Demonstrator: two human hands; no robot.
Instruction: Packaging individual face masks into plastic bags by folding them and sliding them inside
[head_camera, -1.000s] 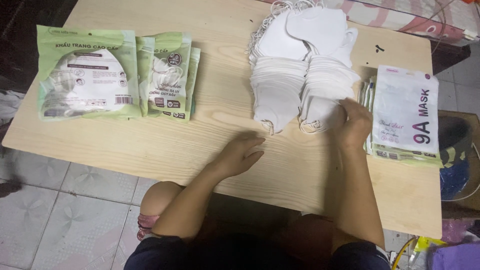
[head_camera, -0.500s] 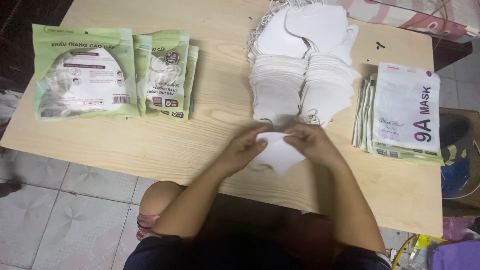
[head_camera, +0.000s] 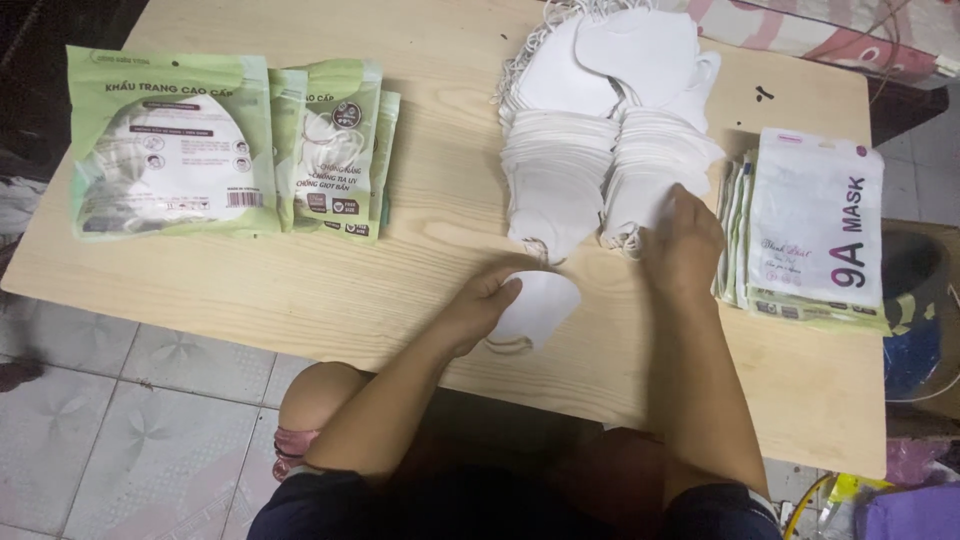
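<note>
Pale wood worktop (head_camera: 330, 300), set over grey floor tiles (head_camera: 130, 420). At far left, flat green pouches (head_camera: 170, 150) with a clear rounded window showing white masks inside; just beside them, overlapping, smaller green pouches (head_camera: 335, 150) of the same kind, stacked. At far right, a stack of white pouches (head_camera: 815, 235) with pink trim at the top edge and dark lettering down one side, green-edged ones fanned beneath. Between these, toward the back of the worktop, two fanned rows of loose white folded masks (head_camera: 600, 150), ear loops trailing at the far end. Near the front edge, a single white mask (head_camera: 540, 305) lying flat on the wood, loop showing below it. Left hand (head_camera: 490, 300) closed on the left edge of that single mask, fingers curled over it. Right hand (head_camera: 685, 240) palm down on the near end of the right row, fingers hidden against the stack; grip there cannot be told. Dark box (head_camera: 915, 320) partly visible past the right edge.
</note>
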